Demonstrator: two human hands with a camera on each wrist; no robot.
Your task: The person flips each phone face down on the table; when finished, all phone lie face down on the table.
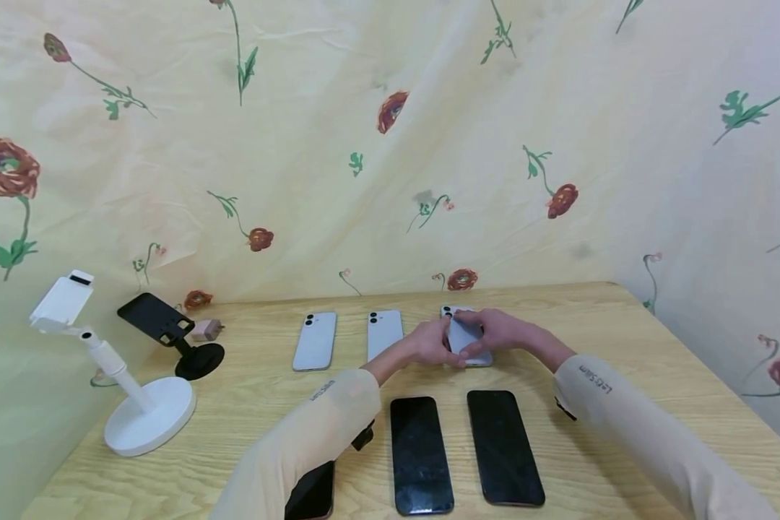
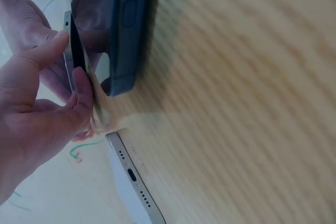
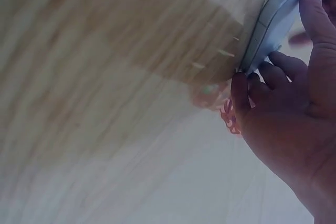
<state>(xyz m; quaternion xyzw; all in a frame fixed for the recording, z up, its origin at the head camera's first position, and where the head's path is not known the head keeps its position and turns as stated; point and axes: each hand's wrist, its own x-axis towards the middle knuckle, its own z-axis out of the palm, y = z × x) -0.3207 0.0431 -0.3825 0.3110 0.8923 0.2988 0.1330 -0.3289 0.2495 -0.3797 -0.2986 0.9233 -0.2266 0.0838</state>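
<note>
Both hands hold a pale phone [image 1: 463,334] at the back right of the row, its camera side facing up. My left hand [image 1: 431,341] pinches its lower left end between thumb and fingers; in the left wrist view the phone [image 2: 68,56] has its charging-port end between the hands. Across its right side lies my right hand [image 1: 502,329], thumb at the near end and fingers reaching the far edge. In the right wrist view, those fingers curl about the phone's side [image 3: 273,22], which sits at the table surface. Two matching pale phones, one middle [image 1: 383,332] and one left [image 1: 315,343], lie beside it.
In front lie black-screened phones: one in the middle [image 1: 421,455], one at right [image 1: 505,448], and one partly under the left sleeve [image 1: 315,491]. At left stand a white phone stand [image 1: 149,417], a black phone stand [image 1: 199,361] and a pink plug [image 1: 206,330]. Flowered cloth hangs behind.
</note>
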